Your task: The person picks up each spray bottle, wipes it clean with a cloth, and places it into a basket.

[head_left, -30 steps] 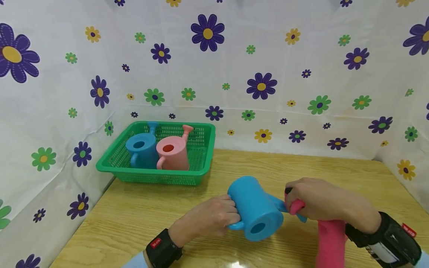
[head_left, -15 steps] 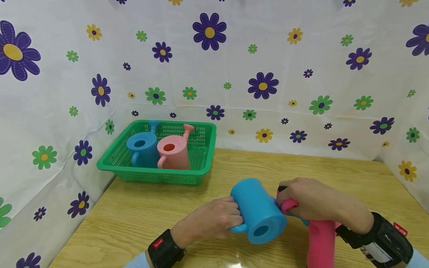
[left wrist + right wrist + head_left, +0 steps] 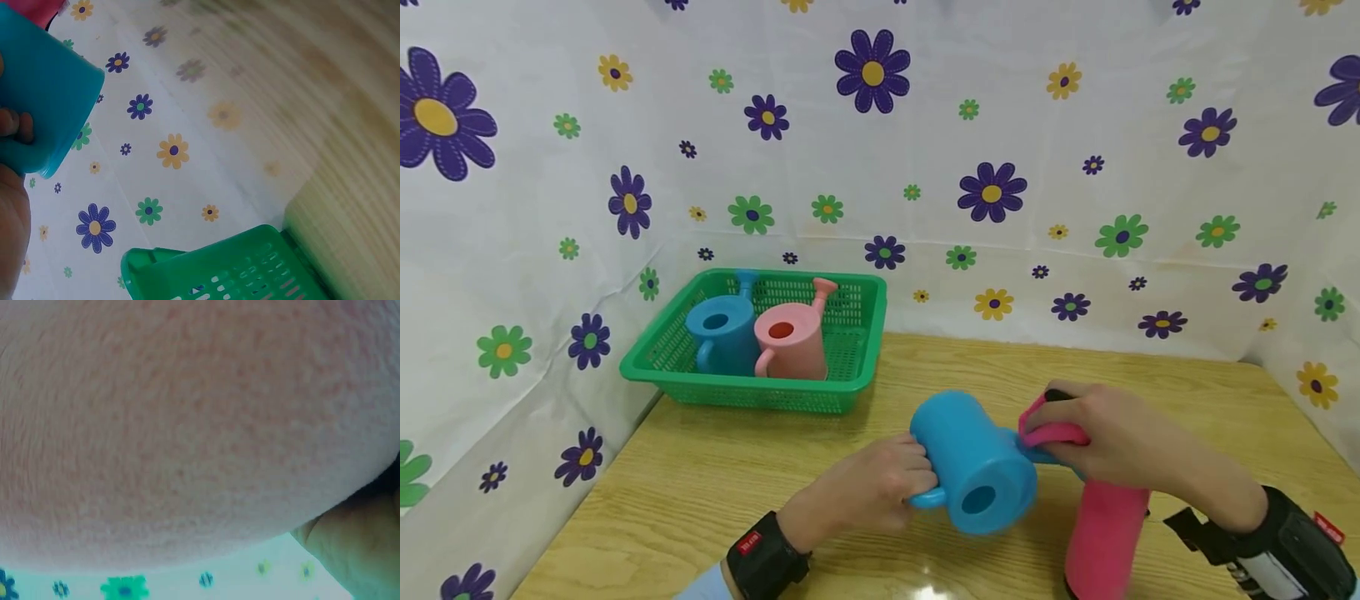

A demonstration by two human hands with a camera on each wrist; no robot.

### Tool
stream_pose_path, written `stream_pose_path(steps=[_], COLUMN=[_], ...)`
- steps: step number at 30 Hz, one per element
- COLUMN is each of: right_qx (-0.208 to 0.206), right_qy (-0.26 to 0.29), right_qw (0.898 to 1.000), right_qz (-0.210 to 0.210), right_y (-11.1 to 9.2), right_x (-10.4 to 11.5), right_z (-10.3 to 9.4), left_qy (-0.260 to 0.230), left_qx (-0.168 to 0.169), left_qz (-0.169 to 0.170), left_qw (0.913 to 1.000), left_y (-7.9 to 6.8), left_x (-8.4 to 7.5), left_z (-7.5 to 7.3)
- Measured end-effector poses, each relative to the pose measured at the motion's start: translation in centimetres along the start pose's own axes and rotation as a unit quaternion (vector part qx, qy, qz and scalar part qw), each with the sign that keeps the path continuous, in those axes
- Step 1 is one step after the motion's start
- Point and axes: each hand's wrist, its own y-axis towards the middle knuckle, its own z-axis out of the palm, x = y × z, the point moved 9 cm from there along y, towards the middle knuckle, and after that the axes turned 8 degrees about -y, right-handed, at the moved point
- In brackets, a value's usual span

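My left hand (image 3: 880,483) grips the handle of a blue watering can (image 3: 973,467). The can is tilted, its round opening turned toward me and its spout pointing right. My right hand (image 3: 1112,429) holds a pink cloth (image 3: 1105,537) with dark trim against the spout, with part of the cloth bunched at the fingertips. The rest hangs below that hand. Most of the spout is hidden behind hand and cloth. In the left wrist view, fingers (image 3: 9,122) curl at the handle of the can (image 3: 50,94). Skin fills most of the right wrist view.
A green basket (image 3: 752,392) stands at the back left of the wooden table (image 3: 700,467). Inside are another blue watering can (image 3: 726,337) and a pink watering can (image 3: 793,342). A flower-patterned white sheet (image 3: 850,150) hangs behind and at the sides.
My right hand moved left along the spout, then slightly up and right, and the hanging cloth swung left. The blue watering can shifted slightly; my left hand kept its grip.
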Motion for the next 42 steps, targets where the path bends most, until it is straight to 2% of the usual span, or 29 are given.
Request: stream_pose_path(steps=[4,8,11,13,15,18,20,23,26,28,29,32,38,40,42], right_qx=[-0.090,-0.185,-0.211,-0.210,-0.200,-0.185,-0.181,-0.188,-0.188,-0.183,-0.180,-0.173,-0.161,-0.156,-0.150], right_qy=[-0.017,-0.070,-0.103,-0.109,-0.115,-0.110,-0.104,-0.085,-0.078,-0.076,-0.075,-0.074,-0.078,-0.078,-0.076], right_qw=[0.995,0.978,0.967,0.966,0.968,0.972,0.973,0.973,0.972,0.972,0.972,0.973,0.974,0.975,0.976], right_qz=[0.029,0.066,0.096,0.103,0.100,0.094,0.094,0.103,0.118,0.128,0.129,0.134,0.135,0.135,0.136], right_y=[-2.0,-4.4,-5.8,-6.3,-6.5,-6.7,-6.9,-7.4,-7.7,-7.9,-7.9,-8.1,-8.2,-8.2,-8.4], right_x=[-1.7,-3.4,-4.5,-4.9,-5.1,-5.3,-5.5,-6.1,-6.6,-6.9,-7.0,-7.3,-7.5,-7.5,-7.5], right_z=[-3.3,-6.4,-7.3,-7.1,-6.6,-5.4,-4.8,-4.3,-4.1,-3.9,-3.7,-3.4,-2.8,-2.5,-2.2], left_qy=[-0.010,-0.014,-0.024,-0.023,-0.025,-0.030,-0.041,-0.070,-0.107,-0.124,-0.127,-0.120,-0.084,-0.080,-0.085], left_qx=[-0.053,-0.127,-0.199,-0.253,-0.318,-0.408,-0.454,-0.483,-0.488,-0.485,-0.480,-0.465,-0.422,-0.405,-0.393], left_qz=[0.012,0.020,0.000,-0.031,-0.065,-0.128,-0.165,-0.234,-0.312,-0.355,-0.371,-0.396,-0.410,-0.422,-0.437], left_qw=[0.9985,0.9915,0.9797,0.9666,0.9455,0.9034,0.8748,0.8408,0.8079,0.7897,0.7847,0.7823,0.8042,0.8073,0.8045], left_y=[-0.2,-0.5,-1.2,-1.9,-2.8,-4.4,-5.4,-6.6,-7.9,-8.6,-8.8,-9.0,-8.2,-8.1,-8.1], left_x=[0.3,0.8,1.6,2.5,3.6,5.4,6.6,8.4,10.0,10.8,11.0,11.4,11.5,11.6,11.7], left_z=[-1.4,-3.6,-5.6,-7.0,-8.4,-10.5,-11.5,-12.4,-12.4,-12.2,-12.0,-11.8,-11.8,-11.5,-11.3])
